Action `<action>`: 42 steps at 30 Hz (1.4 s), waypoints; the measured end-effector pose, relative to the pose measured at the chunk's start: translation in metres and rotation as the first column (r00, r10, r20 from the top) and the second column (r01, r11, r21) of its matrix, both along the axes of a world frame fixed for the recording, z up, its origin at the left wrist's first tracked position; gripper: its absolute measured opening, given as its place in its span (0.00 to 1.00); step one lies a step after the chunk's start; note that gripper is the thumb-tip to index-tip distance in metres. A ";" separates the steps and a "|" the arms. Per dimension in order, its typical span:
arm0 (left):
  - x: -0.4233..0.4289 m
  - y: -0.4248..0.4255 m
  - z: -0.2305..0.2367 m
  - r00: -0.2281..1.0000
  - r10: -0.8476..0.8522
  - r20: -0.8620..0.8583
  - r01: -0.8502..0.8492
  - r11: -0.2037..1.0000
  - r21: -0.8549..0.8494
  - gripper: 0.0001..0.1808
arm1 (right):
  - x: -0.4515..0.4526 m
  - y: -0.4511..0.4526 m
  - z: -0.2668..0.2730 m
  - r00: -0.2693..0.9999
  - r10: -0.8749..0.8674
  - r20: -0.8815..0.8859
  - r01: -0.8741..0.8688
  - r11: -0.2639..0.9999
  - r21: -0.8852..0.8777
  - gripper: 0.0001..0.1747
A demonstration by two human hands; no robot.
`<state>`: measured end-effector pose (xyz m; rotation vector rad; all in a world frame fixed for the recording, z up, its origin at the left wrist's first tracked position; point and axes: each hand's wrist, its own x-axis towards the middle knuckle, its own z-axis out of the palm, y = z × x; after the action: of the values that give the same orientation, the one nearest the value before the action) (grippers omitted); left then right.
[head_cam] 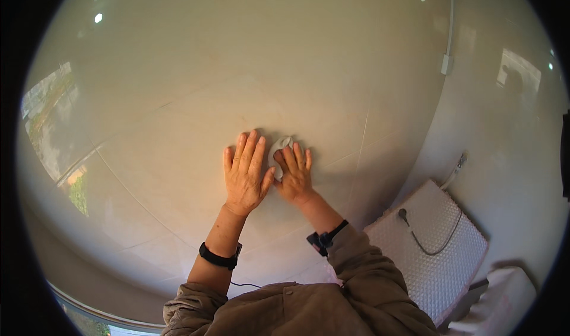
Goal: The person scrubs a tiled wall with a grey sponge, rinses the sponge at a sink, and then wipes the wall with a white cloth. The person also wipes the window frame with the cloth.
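Note:
A glossy beige tiled wall [267,68] fills most of the view in front of me. My left hand [245,173] lies flat against it with the fingers apart and holds nothing. Just to its right, my right hand [294,175] presses a crumpled pale grey cloth [279,146] to the tiles. Part of that cloth is hidden under the palm and fingers. The two thumbs come close together.
At lower right stands a bubble-wrapped box-shaped object [436,264] with a black plug and cord [414,233] on top. Behind it a metal valve [462,160] sticks out of the side wall. White conduit ends at a small box [447,64]. White wrapping [503,300] lies lower right.

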<state>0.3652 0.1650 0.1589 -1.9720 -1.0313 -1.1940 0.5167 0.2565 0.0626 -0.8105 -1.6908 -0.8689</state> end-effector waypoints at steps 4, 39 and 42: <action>-0.001 -0.008 0.011 1.000 -0.013 -0.013 0.012 0.999 -0.045 0.37 | 0.046 0.015 0.039 0.930 -0.021 -0.368 -0.040 0.987 -0.156 0.36; -0.133 -0.133 -0.172 0.982 -0.141 0.122 0.178 0.901 -0.396 0.20 | -0.117 -0.057 -0.161 0.974 0.168 -0.149 -0.199 0.954 -0.224 0.37; -0.153 -0.144 -0.176 0.982 -0.132 0.136 0.176 0.899 -0.401 0.19 | -0.166 -0.076 -0.156 0.977 0.194 -0.086 -0.207 0.961 -0.181 0.25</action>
<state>0.2122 0.0212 -0.0175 -2.3744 -1.2857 -1.2531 0.3505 0.1806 -0.0932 -0.7694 -1.7786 -0.5416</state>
